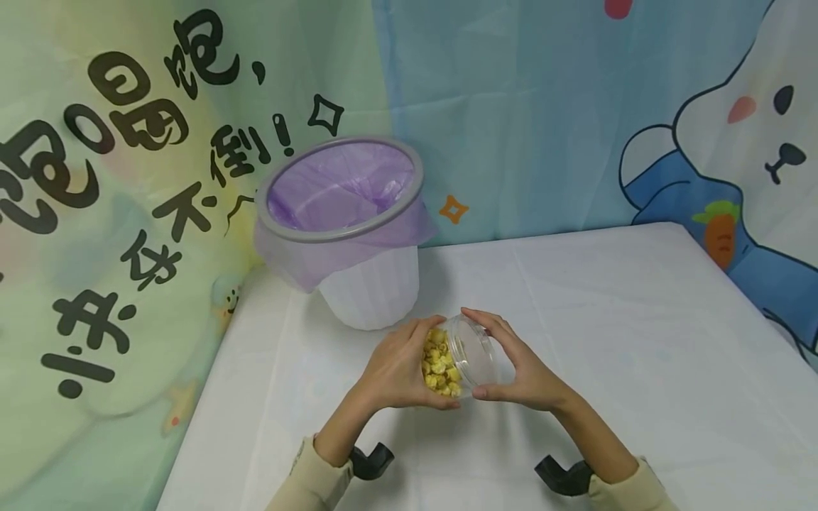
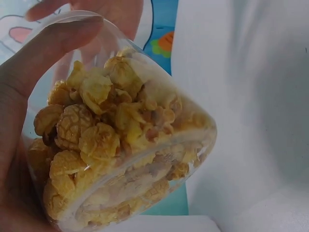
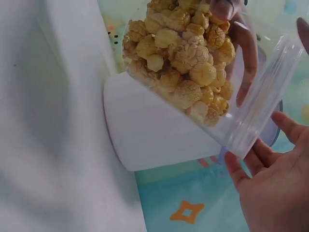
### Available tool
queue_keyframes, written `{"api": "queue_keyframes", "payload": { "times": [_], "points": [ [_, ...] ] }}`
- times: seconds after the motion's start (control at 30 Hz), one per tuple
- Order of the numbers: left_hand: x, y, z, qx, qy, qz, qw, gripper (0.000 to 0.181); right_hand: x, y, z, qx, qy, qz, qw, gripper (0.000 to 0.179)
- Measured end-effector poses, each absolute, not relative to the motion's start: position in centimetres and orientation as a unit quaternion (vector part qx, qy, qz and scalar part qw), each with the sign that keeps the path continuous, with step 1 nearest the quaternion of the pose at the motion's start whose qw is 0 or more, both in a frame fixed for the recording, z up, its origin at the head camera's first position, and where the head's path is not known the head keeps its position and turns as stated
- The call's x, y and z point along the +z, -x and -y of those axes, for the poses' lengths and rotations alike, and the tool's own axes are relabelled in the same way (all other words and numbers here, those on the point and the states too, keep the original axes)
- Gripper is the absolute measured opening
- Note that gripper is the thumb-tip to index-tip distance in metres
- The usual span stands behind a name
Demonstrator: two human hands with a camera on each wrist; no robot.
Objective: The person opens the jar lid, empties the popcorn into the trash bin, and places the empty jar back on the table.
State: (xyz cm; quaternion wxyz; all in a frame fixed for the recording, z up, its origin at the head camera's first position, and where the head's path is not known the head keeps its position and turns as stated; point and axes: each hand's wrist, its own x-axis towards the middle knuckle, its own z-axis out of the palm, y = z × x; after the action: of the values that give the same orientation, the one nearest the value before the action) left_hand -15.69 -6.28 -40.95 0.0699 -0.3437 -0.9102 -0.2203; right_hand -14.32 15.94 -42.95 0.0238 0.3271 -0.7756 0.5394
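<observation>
A clear plastic jar of yellow popcorn (image 1: pixel 441 363) is held tilted above the white table, its lidded end toward the right. My left hand (image 1: pixel 397 367) grips the jar's body, thumb along the near side and fingers over the far side. At the other end, my right hand (image 1: pixel 527 372) holds the clear round lid (image 1: pixel 474 351) by its rim between thumb and fingers. In the right wrist view the lid (image 3: pixel 263 99) sits on the jar's mouth, with the right fingertips at its edge. The left wrist view shows the jar's base, popcorn (image 2: pixel 101 140) pressed against the wall.
Behind the hands, to the left, stands a white bin (image 1: pixel 377 287) with a grey rim (image 1: pixel 415 167) and a purple liner bag (image 1: pixel 341 184). A white cloth covers the table (image 1: pixel 575 298). A printed curtain (image 1: pixel 511 121) hangs along the back and left.
</observation>
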Motion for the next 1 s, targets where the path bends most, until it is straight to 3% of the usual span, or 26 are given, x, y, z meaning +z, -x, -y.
{"api": "queue_keyframes", "payload": {
  "times": [0.27, 0.73, 1.0],
  "points": [
    [-41.0, 15.7, 6.4, -0.228, 0.346, 0.908, 0.064, 0.111, -43.8, 14.5, -16.0, 0.557, -0.342, 0.757, 0.023, 0.094],
    [-40.6, 15.8, 6.4, -0.243, 0.353, 0.903, 0.022, 0.112, -43.5, 15.5, -15.9, 0.583, -0.462, 0.666, 0.053, 0.095],
    [-40.8, 15.7, 6.5, -0.238, 0.342, 0.909, 0.031, 0.11, -43.5, 14.9, -16.0, 0.591, -0.385, 0.708, 0.029, 0.094]
  ]
}}
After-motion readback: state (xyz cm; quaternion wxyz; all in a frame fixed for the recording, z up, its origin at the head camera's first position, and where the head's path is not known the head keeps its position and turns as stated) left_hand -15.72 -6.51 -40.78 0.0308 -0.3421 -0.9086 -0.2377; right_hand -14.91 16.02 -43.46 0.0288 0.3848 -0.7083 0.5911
